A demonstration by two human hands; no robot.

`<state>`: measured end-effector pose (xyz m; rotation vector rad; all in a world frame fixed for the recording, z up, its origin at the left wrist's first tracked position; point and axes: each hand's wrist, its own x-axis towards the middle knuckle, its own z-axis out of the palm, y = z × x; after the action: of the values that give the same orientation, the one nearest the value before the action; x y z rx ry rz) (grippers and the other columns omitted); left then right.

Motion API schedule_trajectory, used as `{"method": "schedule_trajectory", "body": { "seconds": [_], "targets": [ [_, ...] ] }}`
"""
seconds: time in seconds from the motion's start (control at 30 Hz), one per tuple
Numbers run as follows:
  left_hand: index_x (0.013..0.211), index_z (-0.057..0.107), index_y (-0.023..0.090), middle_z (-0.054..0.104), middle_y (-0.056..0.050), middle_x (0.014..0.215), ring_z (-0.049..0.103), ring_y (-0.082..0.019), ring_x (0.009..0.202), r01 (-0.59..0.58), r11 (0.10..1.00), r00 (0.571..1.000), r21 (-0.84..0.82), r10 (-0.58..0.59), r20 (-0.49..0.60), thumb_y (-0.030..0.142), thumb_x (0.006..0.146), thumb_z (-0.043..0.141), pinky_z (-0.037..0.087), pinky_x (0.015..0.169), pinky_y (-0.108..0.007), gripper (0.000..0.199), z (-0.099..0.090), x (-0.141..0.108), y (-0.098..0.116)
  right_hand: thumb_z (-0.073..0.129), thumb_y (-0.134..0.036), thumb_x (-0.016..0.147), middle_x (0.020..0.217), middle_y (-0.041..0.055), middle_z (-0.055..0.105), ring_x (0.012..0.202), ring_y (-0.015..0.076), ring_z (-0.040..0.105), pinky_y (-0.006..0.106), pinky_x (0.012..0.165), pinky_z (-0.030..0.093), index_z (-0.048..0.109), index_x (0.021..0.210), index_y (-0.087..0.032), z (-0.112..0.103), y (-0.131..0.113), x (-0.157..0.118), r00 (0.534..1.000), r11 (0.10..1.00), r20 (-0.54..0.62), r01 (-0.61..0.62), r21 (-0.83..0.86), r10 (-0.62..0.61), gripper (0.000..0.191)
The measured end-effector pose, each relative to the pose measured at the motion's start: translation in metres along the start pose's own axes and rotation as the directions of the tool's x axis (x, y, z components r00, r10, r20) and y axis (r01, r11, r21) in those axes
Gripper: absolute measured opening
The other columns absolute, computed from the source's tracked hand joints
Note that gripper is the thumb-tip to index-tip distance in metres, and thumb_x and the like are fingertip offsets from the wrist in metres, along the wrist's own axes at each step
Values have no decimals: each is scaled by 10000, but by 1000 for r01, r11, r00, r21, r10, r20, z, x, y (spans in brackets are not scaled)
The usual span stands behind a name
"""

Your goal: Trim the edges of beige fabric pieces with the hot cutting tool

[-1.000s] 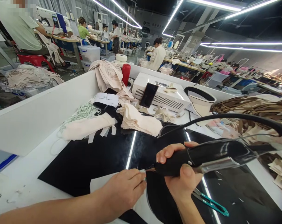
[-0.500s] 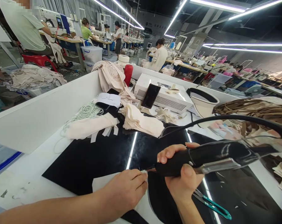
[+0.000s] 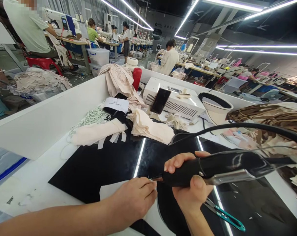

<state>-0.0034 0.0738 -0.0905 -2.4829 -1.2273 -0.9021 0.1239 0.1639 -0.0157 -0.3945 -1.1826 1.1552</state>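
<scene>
A worker's two bare hands meet over a glossy black sheet (image 3: pixel 109 164) in the lower center of the frame, where the thin copper-colored tip of a black handheld tool (image 3: pixel 188 172) reaches the fingers of the left hand (image 3: pixel 136 201). That meeting point brings both hands to one small spot, which appears to call for close, steady control.

The right hand (image 3: pixel 191 193) is clenched around the tool's dark grip, thumb below and fingers over the top, while a black cable (image 3: pixel 249 125) arcs away to the right edge. The left hand's fingers are drawn together in a pinch; what lies between them is too small and hidden to tell. A pale flat piece (image 3: pixel 109 191) sits beneath that hand, its corner showing to the left.

Teal-handled snips (image 3: pixel 228 219) lie at lower right, beside the right wrist. Beyond the hands, at center, rest a stack of cream cloth (image 3: pixel 150 127) and, to its left, a pale bundle (image 3: pixel 95 133) with loose strips, near coiled green cord (image 3: pixel 95 116). A phone (image 3: pixel 160 101) leans against a white vented box (image 3: pixel 180 106). In the upper left, a person in a pale shirt (image 3: pixel 25 31) sits near a sewing machine (image 3: pixel 56 19).
</scene>
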Motion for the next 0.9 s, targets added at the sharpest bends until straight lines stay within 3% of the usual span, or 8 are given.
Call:
{"method": "schedule_trajectory", "body": {
  "seconds": [0.3,0.4,0.53,0.7,0.9],
  "targets": [
    [1194,648,98,711,-96,1260,677,-223,1114,19,1000,984,2,-19,179,13,986,544,588,947,-355,247,-11,-7,-19,877,-494,776,892,-6,731,710,191,705,409,652,673,637,1146,-293,-23,-48,-5,998,981,51,31,-191,-21,484],
    [1178,657,100,700,-101,1287,648,-243,1201,14,1000,988,23,-18,156,36,997,549,564,1027,-383,220,-17,-4,-21,844,-469,806,886,11,728,667,196,683,388,571,656,652,1164,-279,-34,-64,-18,994,977,95,64,-201,-45,448],
    [1186,664,89,706,-89,1269,630,-219,1220,-66,997,996,-32,68,59,89,1041,554,499,1125,-365,182,-31,9,-8,793,-536,828,823,-21,696,559,158,590,316,450,568,664,1175,-290,-43,-73,-35,995,981,41,98,-169,-92,444],
    [1151,666,109,717,-38,1066,654,-171,1018,-159,963,982,-217,178,69,219,1065,613,533,1007,-304,150,-32,14,15,808,-510,823,809,-36,685,567,152,583,306,449,544,645,1190,-302,-45,-75,-47,996,984,-25,77,-158,-82,452],
    [1204,648,108,676,-27,1043,630,-197,960,-152,972,964,-180,186,189,397,941,802,545,902,-337,420,-14,3,20,839,-471,807,807,-39,690,568,154,603,309,443,557,634,1187,-293,-42,-69,-50,993,987,-70,83,-136,-94,467]
  ]
}}
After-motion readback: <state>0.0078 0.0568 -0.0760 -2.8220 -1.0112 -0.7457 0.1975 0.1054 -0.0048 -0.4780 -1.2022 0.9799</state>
